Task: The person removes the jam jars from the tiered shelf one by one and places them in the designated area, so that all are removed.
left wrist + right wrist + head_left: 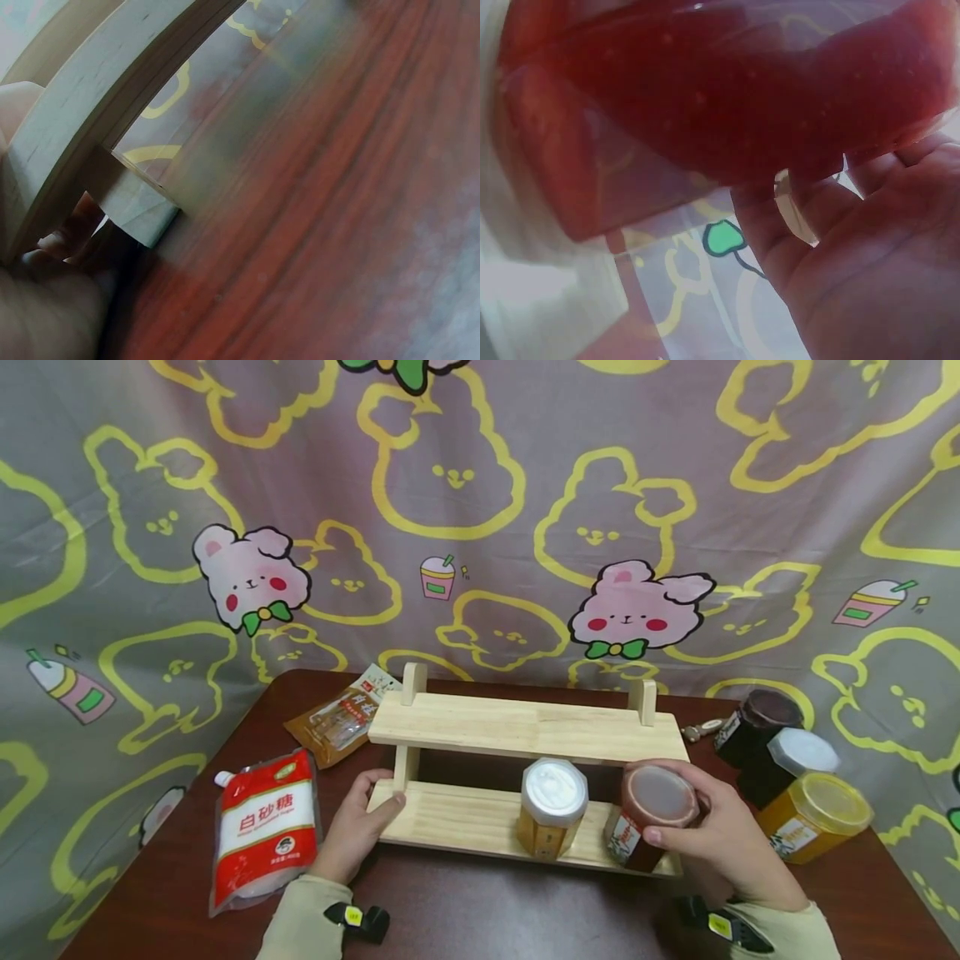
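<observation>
A two-tier pale wooden rack (525,724) stands in the middle of the table. My left hand (352,835) grips the left end of its lower shelf, thumb on top; in the left wrist view, the fingers lie partly hidden behind the rack's board (94,90). With thumb and fingers around its side, my right hand (731,835) holds a jar of dark red jam (633,843) at the right end of the lower shelf. Red contents fill much of the jar (697,105) in the right wrist view. Beside it on that shelf stands a honey jar (553,806) with a white lid.
On the left lie a red-and-white bag of white sugar (266,827) and a brown food packet (337,722). At the right stand a dark jar (761,722), a white-lidded jar (802,752) and a yellow jar (817,818). A patterned curtain (495,568) hangs behind the table.
</observation>
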Motion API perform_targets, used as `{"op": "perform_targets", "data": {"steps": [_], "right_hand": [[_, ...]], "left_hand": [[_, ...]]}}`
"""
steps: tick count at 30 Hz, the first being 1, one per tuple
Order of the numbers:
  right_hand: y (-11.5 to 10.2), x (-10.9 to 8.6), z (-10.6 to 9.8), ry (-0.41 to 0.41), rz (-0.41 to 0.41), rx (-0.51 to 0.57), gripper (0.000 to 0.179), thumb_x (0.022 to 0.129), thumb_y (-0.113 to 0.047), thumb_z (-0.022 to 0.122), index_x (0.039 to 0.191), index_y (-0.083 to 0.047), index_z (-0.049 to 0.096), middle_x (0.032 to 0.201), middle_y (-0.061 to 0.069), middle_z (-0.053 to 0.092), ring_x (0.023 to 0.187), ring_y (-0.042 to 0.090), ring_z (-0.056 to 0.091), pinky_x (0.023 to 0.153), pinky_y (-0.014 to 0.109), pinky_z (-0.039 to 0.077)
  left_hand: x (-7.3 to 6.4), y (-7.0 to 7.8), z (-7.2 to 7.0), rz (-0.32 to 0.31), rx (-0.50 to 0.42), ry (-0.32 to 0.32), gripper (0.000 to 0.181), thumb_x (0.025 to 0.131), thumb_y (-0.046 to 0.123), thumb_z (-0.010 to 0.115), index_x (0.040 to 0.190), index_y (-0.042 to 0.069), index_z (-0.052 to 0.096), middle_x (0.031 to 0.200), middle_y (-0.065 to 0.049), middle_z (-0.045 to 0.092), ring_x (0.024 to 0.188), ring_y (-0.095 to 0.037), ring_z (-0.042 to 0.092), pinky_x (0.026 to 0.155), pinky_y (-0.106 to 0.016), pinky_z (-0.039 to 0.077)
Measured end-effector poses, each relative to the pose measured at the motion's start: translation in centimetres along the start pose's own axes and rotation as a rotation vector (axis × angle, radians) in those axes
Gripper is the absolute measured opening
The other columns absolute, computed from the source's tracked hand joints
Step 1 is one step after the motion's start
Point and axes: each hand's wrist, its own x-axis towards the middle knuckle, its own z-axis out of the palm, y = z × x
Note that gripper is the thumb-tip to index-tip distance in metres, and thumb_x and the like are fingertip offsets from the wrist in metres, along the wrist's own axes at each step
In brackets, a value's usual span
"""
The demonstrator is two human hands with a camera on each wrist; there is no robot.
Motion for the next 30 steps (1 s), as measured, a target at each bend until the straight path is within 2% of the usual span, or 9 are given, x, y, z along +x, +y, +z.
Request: {"op": "perform_targets", "data": {"steps": [8,12,21,30], "right_hand": [[0.4,-0.3,-1.2,0.048,0.032,-0.063,0.063,0.075,-0.009,0.088,0.131,-0.010,0.059,0.111,-0.010,0.065,0.094,0.007,0.063,0.074,0.026,0.054],[0.7,-0.5,-1.8,0.059,0.015,-0.085,0.064,0.075,-0.007,0.087,0.132,-0.009,0.059,0.111,-0.010,0.065,0.094,0.006,0.062,0.074,0.024,0.053],[1.1,-0.8,-2.8,0.084,0.016,-0.041,0.063,0.077,0.000,0.084,0.133,-0.007,0.057,0.110,-0.011,0.067,0.095,0.005,0.063,0.075,0.021,0.052],[1.8,-1.3,-3.8,0.139,0.006,-0.081,0.065,0.076,0.002,0.083,0.135,-0.007,0.056,0.110,-0.015,0.063,0.095,0.003,0.060,0.072,0.020,0.051]], "left_hand": [[0.0,-0.1,0.0,-0.001,-0.011,-0.002,0.045,0.097,0.021,0.067,0.135,0.012,0.046,0.132,-0.013,0.057,0.109,-0.023,0.056,0.089,-0.033,0.046],[0.0,-0.1,0.0,0.001,-0.020,-0.006,0.044,0.097,0.020,0.066,0.135,0.012,0.045,0.133,-0.014,0.057,0.110,-0.024,0.056,0.089,-0.033,0.046],[0.0,-0.1,0.0,0.005,-0.025,-0.011,0.044,0.097,0.019,0.066,0.135,0.011,0.045,0.133,-0.014,0.057,0.110,-0.023,0.056,0.090,-0.032,0.046],[0.1,-0.1,-0.1,-0.003,-0.011,-0.012,0.044,0.097,0.020,0.066,0.135,0.012,0.045,0.134,-0.014,0.056,0.113,-0.025,0.055,0.092,-0.033,0.045]]}}
